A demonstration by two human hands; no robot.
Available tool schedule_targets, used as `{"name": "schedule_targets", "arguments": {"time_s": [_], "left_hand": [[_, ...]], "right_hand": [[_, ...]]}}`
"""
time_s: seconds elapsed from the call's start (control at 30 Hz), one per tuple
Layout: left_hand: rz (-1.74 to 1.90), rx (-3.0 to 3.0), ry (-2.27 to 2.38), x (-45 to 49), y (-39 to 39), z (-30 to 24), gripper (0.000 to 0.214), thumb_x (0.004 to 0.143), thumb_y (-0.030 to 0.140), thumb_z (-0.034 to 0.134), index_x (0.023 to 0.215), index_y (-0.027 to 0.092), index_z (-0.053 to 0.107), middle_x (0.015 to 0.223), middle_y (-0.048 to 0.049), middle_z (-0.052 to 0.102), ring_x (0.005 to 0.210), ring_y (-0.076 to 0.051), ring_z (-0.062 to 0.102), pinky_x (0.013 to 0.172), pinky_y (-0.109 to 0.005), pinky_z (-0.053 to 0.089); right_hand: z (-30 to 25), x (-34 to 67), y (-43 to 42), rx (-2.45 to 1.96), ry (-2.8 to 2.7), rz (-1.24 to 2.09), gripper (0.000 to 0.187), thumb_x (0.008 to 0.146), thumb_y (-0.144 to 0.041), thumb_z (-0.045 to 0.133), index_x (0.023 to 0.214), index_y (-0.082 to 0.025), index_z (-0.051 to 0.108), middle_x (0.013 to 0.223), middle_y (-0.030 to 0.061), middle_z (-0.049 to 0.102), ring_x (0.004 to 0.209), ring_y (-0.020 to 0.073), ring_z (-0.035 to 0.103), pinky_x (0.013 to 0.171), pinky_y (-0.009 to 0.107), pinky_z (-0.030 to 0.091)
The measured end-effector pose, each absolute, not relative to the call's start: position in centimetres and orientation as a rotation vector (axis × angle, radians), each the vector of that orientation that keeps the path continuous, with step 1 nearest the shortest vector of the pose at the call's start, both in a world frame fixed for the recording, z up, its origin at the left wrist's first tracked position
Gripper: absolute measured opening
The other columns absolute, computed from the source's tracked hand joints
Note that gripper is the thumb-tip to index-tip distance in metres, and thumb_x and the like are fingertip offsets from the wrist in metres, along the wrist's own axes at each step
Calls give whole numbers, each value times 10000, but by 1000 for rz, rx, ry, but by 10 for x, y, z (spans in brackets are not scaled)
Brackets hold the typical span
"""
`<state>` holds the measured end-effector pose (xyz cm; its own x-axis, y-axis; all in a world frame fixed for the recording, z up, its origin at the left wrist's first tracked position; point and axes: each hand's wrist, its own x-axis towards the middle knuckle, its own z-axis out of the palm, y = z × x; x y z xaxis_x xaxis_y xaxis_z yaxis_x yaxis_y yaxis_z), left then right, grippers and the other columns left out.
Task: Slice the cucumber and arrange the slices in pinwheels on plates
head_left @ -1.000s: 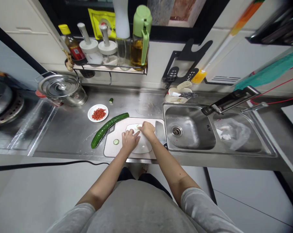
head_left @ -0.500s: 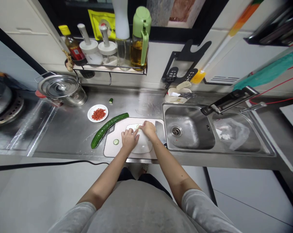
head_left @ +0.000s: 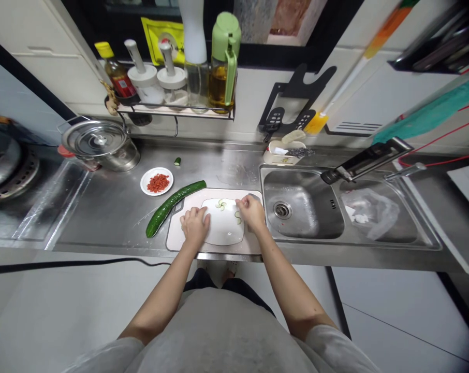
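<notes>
A white squarish plate [head_left: 223, 234] lies on the pale cutting board [head_left: 175, 239]. Thin cucumber slices form a small pinwheel [head_left: 221, 205] near its far edge, and more curved slices [head_left: 238, 217] lie at its right side. My left hand [head_left: 194, 226] rests at the plate's left rim, fingers spread and slightly bent, with nothing visible in it. At the far right corner of the plate, thumb and forefinger of my right hand [head_left: 252, 211] are pinched together; what they hold, if anything, cannot be made out. A long green cucumber [head_left: 172, 206] lies across the board's left corner.
Beyond the cucumber are a small plate [head_left: 143, 185] of red bits [head_left: 158, 182] and a cucumber end [head_left: 177, 161]. A lidded steel pot [head_left: 118, 153] stands at the left. To the right is a sink [head_left: 308, 207] with a faucet [head_left: 366, 160]. A bottle rack [head_left: 168, 107] hangs above.
My left hand has moved left from the plate's middle to its left rim, now covering the loose cucumber slice. My right hand has shifted right, uncovering the slices on the plate.
</notes>
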<state>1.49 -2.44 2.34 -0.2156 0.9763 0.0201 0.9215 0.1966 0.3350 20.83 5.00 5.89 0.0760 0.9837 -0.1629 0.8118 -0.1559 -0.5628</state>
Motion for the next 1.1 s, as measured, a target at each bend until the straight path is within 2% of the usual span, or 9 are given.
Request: {"name": "schedule_targets", "arguments": {"time_s": [0.2, 0.37, 0.8, 1.1], "left_hand": [[265, 1625, 2426, -28, -59, 18, 394, 863, 406, 501, 1206, 239, 600, 1112, -114, 583, 1046, -298, 494, 870, -419, 321], [215, 1606, 2410, -41, -73, 9, 359, 873, 388, 486, 1172, 253, 630, 1103, -104, 596, 1033, -280, 516, 868, -412, 334], [356, 1622, 2382, -42, -74, 7, 244, 855, 286, 525, 1051, 252, 665, 1053, -80, 625, 982, -236, 537, 777, -325, 388], [436, 1542, 2380, -45, -71, 9, 116, 829, 301, 570, 875, 226, 645, 976, -56, 651, 932, -220, 544, 729, -304, 376]], "right_hand": [[65, 241, 6, -1956, -1660, 728, 360, 824, -545, 476, 718, -214, 568, 576, -35, 511, 556, 124, 453, 546, 237, 267], [64, 243, -24, -1925, -1674, 783, 356, 837, -543, 464, 725, -218, 561, 534, -46, 468, 534, 125, 449, 548, 235, 271], [49, 237, -54, -1958, -1842, 820, 316, 870, -486, 422, 796, -235, 600, 559, -16, 535, 547, 157, 504, 537, 247, 279], [46, 227, -56, -1899, -1918, 849, 316, 873, -473, 413, 798, -234, 605, 557, -15, 543, 555, 159, 507, 531, 246, 270]]}}
